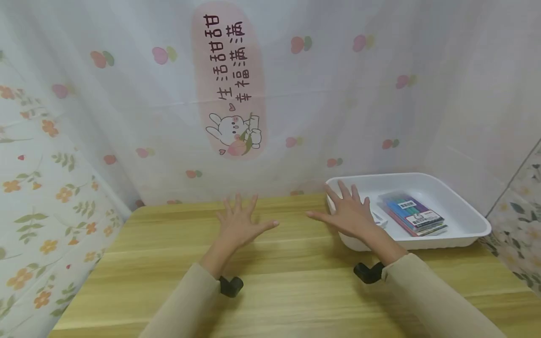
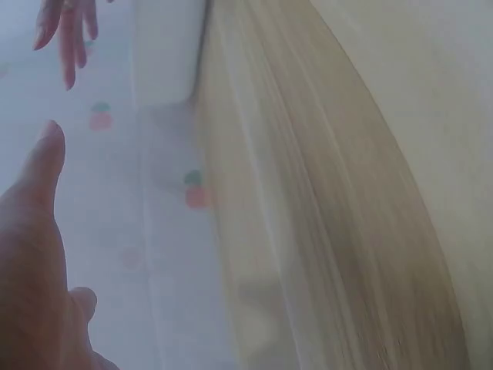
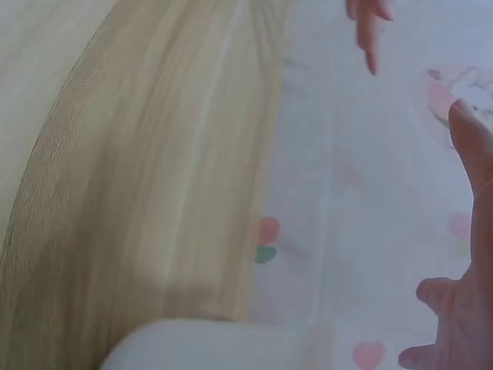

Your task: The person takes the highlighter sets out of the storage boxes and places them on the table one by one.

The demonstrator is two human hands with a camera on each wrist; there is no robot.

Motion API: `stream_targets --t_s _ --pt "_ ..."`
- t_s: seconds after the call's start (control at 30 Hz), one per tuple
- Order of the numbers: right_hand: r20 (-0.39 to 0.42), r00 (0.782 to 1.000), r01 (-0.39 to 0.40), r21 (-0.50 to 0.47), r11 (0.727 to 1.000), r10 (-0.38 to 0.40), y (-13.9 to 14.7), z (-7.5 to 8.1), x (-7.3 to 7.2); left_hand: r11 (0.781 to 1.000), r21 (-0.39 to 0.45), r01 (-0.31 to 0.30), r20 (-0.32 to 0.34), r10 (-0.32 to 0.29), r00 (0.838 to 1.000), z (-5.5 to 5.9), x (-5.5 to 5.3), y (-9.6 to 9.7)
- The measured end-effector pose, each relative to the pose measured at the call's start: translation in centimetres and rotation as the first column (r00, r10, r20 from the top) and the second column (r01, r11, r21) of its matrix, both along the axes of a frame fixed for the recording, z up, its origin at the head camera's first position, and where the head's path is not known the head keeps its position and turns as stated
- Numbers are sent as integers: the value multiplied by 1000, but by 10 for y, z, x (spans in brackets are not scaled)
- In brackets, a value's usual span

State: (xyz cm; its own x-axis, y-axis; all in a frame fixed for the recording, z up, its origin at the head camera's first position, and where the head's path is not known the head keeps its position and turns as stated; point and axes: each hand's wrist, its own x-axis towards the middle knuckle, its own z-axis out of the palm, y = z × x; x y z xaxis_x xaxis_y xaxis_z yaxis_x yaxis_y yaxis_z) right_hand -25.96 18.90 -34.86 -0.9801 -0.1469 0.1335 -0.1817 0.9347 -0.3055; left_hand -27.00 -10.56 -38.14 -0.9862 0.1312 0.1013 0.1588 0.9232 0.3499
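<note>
Both hands are held out over the wooden table with fingers spread and nothing in them. The left hand [image 1: 238, 226] is left of the middle, above the table's far part, its thumb pointing toward the other hand. On the other side the right hand [image 1: 348, 213] overlaps the left rim of a white plastic tray [image 1: 460, 213] in the head view. Inside the tray lies a clear packet of coloured pens [image 1: 407, 209], blue, green and purple among them. A small white item [image 1: 379, 219] beside it is partly hidden by the right hand.
The wooden table [image 1: 291, 291] reaches back to a white curtain [image 1: 338, 103] printed with fruit and a rabbit. Flowered cloth [image 1: 46, 225] hangs along the left, with more on the right. A black wrist mount [image 1: 231, 286] sticks out by the left sleeve.
</note>
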Motion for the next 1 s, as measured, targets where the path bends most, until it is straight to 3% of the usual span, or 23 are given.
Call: stream_targets --t_s 0.23,0.4,0.57,0.7,1.0 --pt "-10 1000 -18 -25 1000 18 29 16 16 998 61 13 4 -13 1000 2 5 16" --pt "-46 999 -27 -89 996 23 53 24 31 980 194 37 -24 -33 999 2 7 35" --pt "-154 988 -24 -168 986 -2 76 29 47 940 337 52 -15 -50 999 10 13 54" --pt "-215 977 -32 -222 975 -17 89 33 52 906 417 71 -23 -67 997 19 14 68" --pt "-239 970 -19 -233 972 -38 111 42 50 839 536 95 -22 -99 995 25 18 106"
